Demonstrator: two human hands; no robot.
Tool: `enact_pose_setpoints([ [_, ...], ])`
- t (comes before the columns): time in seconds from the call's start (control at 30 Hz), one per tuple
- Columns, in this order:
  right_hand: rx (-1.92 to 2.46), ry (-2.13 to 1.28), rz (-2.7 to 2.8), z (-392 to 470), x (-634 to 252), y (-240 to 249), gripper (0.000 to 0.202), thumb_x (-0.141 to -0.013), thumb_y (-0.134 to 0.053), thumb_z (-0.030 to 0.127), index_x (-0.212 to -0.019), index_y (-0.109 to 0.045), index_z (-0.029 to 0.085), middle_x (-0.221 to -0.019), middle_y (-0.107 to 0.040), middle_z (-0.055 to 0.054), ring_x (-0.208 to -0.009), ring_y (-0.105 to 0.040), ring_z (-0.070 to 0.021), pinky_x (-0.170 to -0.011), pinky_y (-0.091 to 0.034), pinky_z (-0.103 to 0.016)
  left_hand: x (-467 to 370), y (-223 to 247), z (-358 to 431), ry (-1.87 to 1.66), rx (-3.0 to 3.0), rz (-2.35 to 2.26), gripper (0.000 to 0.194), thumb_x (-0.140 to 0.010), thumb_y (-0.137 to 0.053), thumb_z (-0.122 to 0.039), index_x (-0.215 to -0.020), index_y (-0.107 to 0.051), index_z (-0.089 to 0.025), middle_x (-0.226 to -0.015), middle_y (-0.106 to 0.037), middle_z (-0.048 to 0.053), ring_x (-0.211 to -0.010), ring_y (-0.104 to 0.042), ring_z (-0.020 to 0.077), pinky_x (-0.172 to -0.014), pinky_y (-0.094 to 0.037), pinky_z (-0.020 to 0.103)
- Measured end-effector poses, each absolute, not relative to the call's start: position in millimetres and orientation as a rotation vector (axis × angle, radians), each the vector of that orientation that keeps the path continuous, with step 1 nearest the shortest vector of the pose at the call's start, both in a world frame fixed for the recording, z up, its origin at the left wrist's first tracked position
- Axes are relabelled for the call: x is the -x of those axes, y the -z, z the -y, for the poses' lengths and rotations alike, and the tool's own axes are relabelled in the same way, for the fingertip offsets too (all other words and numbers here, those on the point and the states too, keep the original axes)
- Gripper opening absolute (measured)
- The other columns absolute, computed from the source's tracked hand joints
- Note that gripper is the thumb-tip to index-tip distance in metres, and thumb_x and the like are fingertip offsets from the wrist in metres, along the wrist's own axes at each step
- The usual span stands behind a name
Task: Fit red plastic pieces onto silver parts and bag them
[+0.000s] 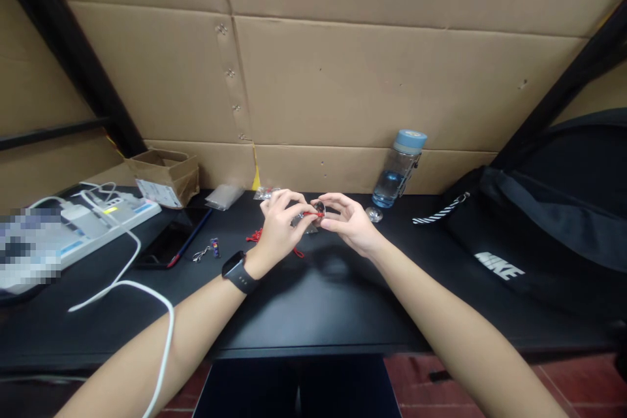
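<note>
Above the middle of the black table, my left hand [283, 221] pinches a red cord [309, 213]. A black watch sits on that wrist. My right hand [351, 223] faces it from the right, its thumb and fingers closed around a small round clear piece [319, 209] that the cord reaches. Fine detail between the fingertips is too small to tell. More red cords [255, 236] lie on the table beside and under my left hand. Another clear round piece [374, 214] rests to the right, near the bottle.
A blue-capped bottle [396, 170] stands at the back. Left are an open cardboard box [169, 176], a plastic packet [224, 196], a phone [171, 238], a keychain [215, 247], a power strip [112, 227] and a white cable [169, 326] across my left forearm. A black backpack [533, 222] lies right.
</note>
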State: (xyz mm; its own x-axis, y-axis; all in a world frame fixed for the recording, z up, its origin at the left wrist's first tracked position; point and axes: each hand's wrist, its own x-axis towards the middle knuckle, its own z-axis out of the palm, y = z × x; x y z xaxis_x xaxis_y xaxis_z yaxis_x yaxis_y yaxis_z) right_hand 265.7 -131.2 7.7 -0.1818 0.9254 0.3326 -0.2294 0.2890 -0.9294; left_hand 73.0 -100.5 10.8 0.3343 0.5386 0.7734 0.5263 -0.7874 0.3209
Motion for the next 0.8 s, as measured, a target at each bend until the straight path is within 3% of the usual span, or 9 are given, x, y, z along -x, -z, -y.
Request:
enact_pose_setpoints([
  [0.8,0.809,-1.128,1.375,130.6,-264.1,-5.0,0.054,-0.064,-0.090,0.023,-0.112,-0.067,0.025,-0.119,-0.070,-0.006,-0.097,-0.072,-0.0205,-0.092,-0.061,-0.039,-72.2,-6.7,99.3,-1.426,-2.684,-0.998,0.011,-0.095,-0.061,-0.030,-0.094,-0.071,-0.027,-0.107,-0.067,0.005,-0.111,-0.053,0.0255,-0.092,-0.028,0.044],
])
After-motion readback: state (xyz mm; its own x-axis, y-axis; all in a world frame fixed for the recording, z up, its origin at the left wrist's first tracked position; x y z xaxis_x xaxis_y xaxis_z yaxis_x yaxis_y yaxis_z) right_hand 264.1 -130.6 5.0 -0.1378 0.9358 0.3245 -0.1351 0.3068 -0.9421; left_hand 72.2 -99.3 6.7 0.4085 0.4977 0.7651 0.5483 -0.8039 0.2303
